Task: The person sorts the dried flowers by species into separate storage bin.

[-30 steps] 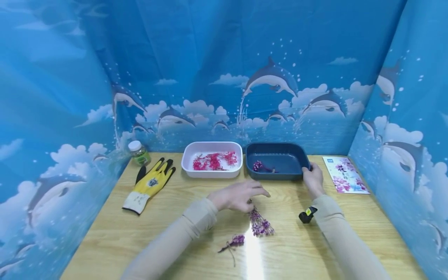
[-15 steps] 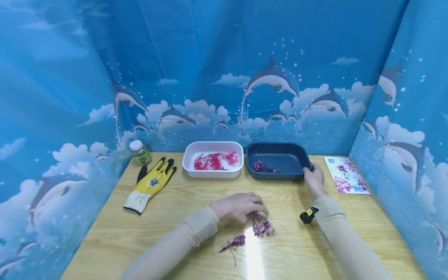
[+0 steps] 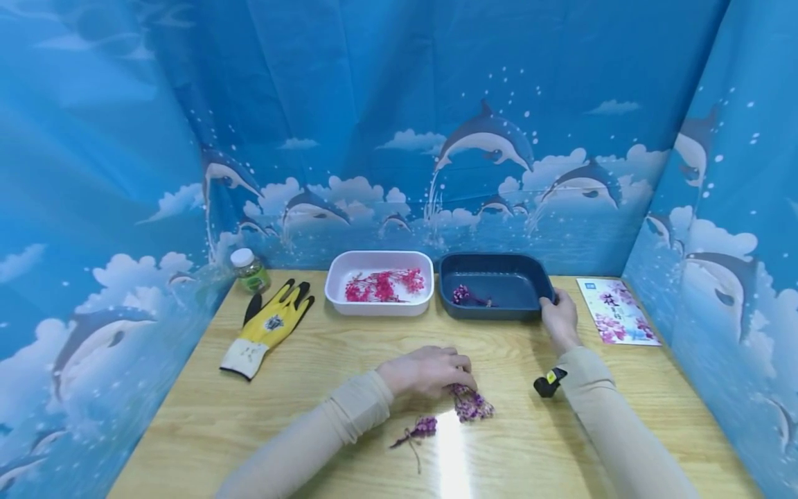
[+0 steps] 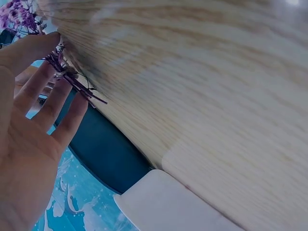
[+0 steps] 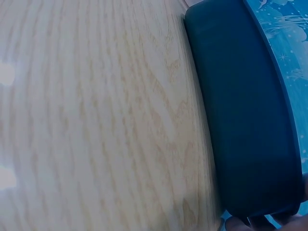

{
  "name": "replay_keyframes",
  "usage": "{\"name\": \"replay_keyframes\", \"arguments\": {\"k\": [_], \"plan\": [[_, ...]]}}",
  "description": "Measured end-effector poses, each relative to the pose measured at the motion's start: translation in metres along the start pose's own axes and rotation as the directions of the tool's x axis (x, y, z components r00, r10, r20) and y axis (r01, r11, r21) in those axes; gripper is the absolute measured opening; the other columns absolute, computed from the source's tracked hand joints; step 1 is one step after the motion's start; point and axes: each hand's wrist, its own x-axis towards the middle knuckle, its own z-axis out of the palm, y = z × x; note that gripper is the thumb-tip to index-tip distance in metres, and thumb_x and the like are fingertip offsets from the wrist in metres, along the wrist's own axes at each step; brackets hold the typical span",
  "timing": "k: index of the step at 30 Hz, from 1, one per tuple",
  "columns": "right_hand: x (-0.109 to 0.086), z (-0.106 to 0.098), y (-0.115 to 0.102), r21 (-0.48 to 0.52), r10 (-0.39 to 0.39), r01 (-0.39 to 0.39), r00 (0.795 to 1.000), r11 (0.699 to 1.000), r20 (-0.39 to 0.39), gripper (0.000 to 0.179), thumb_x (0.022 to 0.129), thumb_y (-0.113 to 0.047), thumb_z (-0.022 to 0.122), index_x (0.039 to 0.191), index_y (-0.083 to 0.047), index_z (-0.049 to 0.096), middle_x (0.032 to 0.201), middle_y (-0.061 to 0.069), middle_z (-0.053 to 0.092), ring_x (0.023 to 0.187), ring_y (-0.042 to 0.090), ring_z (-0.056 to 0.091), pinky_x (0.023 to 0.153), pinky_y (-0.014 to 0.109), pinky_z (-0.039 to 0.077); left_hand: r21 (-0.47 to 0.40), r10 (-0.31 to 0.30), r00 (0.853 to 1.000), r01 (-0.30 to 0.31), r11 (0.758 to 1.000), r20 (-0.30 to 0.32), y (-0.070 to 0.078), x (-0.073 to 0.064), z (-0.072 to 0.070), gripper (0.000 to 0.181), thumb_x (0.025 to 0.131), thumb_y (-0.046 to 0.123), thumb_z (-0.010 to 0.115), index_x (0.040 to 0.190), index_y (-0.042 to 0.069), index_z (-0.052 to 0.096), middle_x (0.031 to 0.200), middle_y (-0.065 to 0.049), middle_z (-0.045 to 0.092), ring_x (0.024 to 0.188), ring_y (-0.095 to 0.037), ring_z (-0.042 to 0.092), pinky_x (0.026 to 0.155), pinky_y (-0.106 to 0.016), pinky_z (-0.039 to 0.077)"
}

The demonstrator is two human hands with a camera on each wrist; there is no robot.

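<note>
Pinching a bunch of purple flowers (image 3: 472, 405) by its stems between thumb and fingers, my left hand (image 3: 430, 371) is over the wooden table (image 3: 218, 430). A smaller tied purple sprig (image 3: 422, 428) lies on the table near it. My right hand (image 3: 560, 321) grips the right end of the dark blue tray (image 3: 489, 313), which holds another purple sprig (image 3: 463, 296). Just left of that tray, a white tray (image 3: 378, 310) holds red flowers (image 3: 383, 285).

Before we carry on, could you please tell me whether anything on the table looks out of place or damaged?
Nothing looks spilled or damaged; only the lone yellow glove, left of the white tray, seems odd, with no mate in view.
</note>
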Motion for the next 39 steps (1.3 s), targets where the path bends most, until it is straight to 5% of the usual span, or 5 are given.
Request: {"name": "replay_keyframes", "arguments": {"k": [6,15,22,30,39], "plan": [[-0.001,0.000,0.000,-0.003,0.000,0.000,1.000,1.000,-0.004,0.054,0.111,-0.018,0.035,0.162,0.003,0.032,0.164,0.028,0.039,0.154,0.041,0.039,0.129,0.053,0.037,-0.045,-0.050,0.998,0.049,0.998,-0.026,0.001,-0.002,-0.001,0.044,0.099,0.021,0.069,0.139,0.037,0.063,0.135,0.010,0.067,0.121,-0.010,0.062,0.101,-0.026,0.057],[0.001,0.001,0.000,0.000,-0.010,0.010,1.000,1.000,-0.014,0.053,0.110,-0.016,0.039,0.160,0.004,0.035,0.163,0.029,0.042,0.152,0.041,0.040,0.129,0.052,0.036,-0.038,-0.109,0.993,0.107,0.994,-0.039,-0.002,-0.001,-0.007,0.045,0.100,0.035,0.070,0.144,0.035,0.059,0.141,0.009,0.067,0.128,-0.012,0.065,0.103,-0.030,0.059],[0.001,0.000,0.000,-0.002,-0.002,0.002,1.000,1.000,-0.006,0.055,0.111,-0.017,0.038,0.162,0.002,0.032,0.164,0.028,0.040,0.154,0.041,0.038,0.130,0.052,0.036,-0.071,-0.143,0.983,0.136,0.988,-0.117,-0.011,0.000,-0.017,0.046,0.099,0.032,0.071,0.144,0.030,0.060,0.142,0.006,0.066,0.128,-0.016,0.065,0.108,-0.032,0.058],[0.001,-0.001,-0.001,0.001,0.001,-0.001,1.000,1.000,0.003,0.055,0.111,-0.017,0.038,0.162,0.002,0.032,0.164,0.028,0.039,0.154,0.042,0.038,0.129,0.053,0.036,-0.129,-0.208,0.938,0.178,0.976,-0.279,-0.023,0.002,-0.030,0.045,0.097,0.025,0.076,0.139,0.020,0.064,0.129,0.001,0.072,0.113,-0.015,0.072,0.098,-0.027,0.061],[0.002,-0.001,0.000,0.010,0.006,-0.006,1.000,1.000,0.009,0.055,0.111,-0.018,0.037,0.163,0.001,0.031,0.166,0.027,0.037,0.154,0.042,0.038,0.129,0.053,0.037,-0.146,-0.310,0.872,0.274,0.951,-0.378,-0.033,0.013,-0.041,0.036,0.097,0.021,0.076,0.132,0.022,0.068,0.121,0.003,0.074,0.102,-0.014,0.073,0.081,-0.022,0.063]]}}
